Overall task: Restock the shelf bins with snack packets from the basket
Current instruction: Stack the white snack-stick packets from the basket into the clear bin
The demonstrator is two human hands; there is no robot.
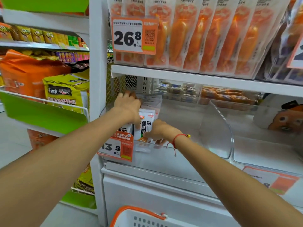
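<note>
From the head camera, both of your bare arms reached into a clear plastic shelf bin (218, 128) at the left end of a white shelf, where your left hand (127, 104) lay palm-down with fingers spread flat over the tops of the white snack packets (151, 102) standing at the back. Your right hand (159, 131), a red string bracelet (176, 140) at its wrist, grasped the lower edge of a white snack packet with red lettering (146, 123) standing upright at the bin's front. An orange price tag (117, 147) hung on the bin's front left, orange packets (205, 38) hung on the shelf above, and the white basket (139, 217) with its orange rim sat below at the frame's bottom edge.
</note>
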